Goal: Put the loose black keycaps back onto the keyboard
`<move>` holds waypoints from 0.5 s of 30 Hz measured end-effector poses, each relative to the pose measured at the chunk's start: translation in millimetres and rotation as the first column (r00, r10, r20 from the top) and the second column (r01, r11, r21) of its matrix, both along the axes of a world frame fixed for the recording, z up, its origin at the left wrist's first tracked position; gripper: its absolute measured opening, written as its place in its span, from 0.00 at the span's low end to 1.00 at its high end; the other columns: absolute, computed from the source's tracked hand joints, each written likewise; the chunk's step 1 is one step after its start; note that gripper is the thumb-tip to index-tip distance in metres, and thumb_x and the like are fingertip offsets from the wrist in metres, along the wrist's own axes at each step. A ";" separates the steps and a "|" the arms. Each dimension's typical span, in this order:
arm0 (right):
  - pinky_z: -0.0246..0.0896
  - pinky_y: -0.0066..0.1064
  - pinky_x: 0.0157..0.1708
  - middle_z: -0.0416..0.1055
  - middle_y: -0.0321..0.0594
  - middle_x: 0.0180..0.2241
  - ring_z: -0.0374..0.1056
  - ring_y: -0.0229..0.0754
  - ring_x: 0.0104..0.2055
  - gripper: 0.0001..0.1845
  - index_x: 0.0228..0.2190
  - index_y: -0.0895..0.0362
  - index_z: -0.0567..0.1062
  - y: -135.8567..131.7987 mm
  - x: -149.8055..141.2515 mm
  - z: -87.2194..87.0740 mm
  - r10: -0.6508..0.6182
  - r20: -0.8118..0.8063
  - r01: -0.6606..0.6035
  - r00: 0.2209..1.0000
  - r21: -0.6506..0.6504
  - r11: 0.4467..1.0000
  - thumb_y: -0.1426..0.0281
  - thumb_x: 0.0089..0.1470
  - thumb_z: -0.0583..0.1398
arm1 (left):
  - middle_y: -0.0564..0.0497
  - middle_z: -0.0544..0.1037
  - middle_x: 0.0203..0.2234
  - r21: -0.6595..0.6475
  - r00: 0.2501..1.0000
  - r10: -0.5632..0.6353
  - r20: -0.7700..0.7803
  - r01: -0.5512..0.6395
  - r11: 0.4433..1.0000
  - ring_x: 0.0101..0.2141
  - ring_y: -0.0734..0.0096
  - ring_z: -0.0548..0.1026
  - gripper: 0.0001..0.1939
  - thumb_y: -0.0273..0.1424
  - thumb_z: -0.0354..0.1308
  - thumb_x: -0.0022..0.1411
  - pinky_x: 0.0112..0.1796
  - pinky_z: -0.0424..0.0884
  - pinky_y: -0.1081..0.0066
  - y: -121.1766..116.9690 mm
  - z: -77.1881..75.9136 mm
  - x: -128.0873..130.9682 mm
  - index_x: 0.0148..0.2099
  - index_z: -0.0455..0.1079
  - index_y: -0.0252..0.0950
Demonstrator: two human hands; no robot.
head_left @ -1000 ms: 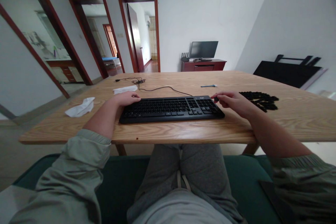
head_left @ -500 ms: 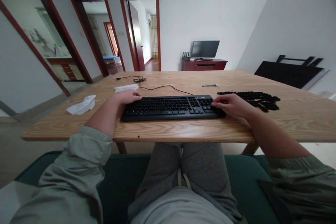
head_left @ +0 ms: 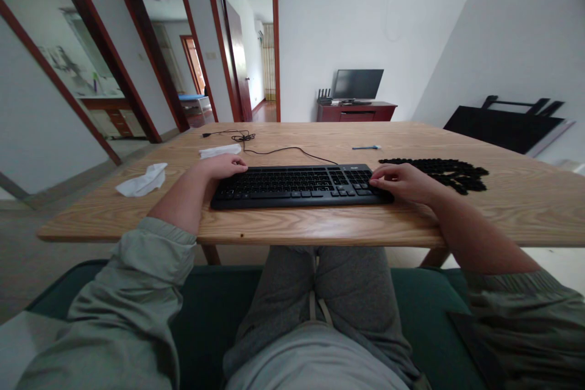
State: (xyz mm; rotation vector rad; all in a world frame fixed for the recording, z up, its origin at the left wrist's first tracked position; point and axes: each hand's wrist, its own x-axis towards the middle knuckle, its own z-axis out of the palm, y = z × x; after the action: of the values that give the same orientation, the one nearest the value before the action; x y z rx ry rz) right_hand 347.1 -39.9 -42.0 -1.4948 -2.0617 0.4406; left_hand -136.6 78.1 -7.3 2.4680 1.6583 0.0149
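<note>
A black keyboard [head_left: 292, 200] lies flat near the table's front edge. Some keycaps sit along its lower rows, while much of its upper area shows bare key sockets. My left hand [head_left: 225, 166] rests at the far left corner, its fingers curled on the keyboard's edge. Over the number pad at the right end, my right hand [head_left: 398, 181] has thumb and forefinger pinched together; whatever is between them is too small to make out. Just beyond the right hand a heap of loose black keycaps [head_left: 457, 172] is spread on the wooden table [head_left: 301, 228], partly covered by that hand.
A blue-and-white brush-like tool [head_left: 365, 147] lies behind the keyboard. The keyboard's cable [head_left: 283, 150] runs back to a coiled bundle at the left. Two crumpled white tissues, one nearer [head_left: 144, 181] and one farther [head_left: 220, 151], lie left.
The view has tilted very slightly. Both hands and the keyboard stay in practically the same places.
</note>
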 end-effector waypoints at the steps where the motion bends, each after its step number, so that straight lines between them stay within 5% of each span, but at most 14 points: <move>1: 0.65 0.39 0.38 0.78 0.42 0.35 0.71 0.48 0.37 0.19 0.31 0.52 0.81 -0.4 0.0 0.3 -0.006 -0.002 0.006 1.000 -0.016 1.000 0.50 0.51 0.62 | 0.46 0.79 0.52 0.001 1.000 0.000 0.000 0.000 1.000 0.50 0.59 0.76 0.27 0.47 0.50 0.62 0.52 0.69 0.67 -0.3 0.2 0.2 0.54 0.75 0.37; 15: 0.64 0.40 0.42 0.77 0.43 0.39 0.70 0.48 0.40 0.20 0.32 0.53 0.79 1.8 0.9 -1.0 0.018 -0.006 -0.018 1.000 -0.060 0.998 0.50 0.54 0.60 | 0.45 0.79 0.52 0.011 1.000 0.010 -0.017 -0.010 1.000 0.50 0.58 0.76 0.27 0.48 0.50 0.62 0.52 0.69 0.67 -1.2 1.0 1.2 0.54 0.75 0.37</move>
State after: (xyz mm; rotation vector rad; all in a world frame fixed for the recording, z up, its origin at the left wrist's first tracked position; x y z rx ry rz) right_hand 348.0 -38.0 -43.0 -1.5087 -2.0755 0.5171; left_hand -135.4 76.9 -6.2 2.4747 1.6817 0.0049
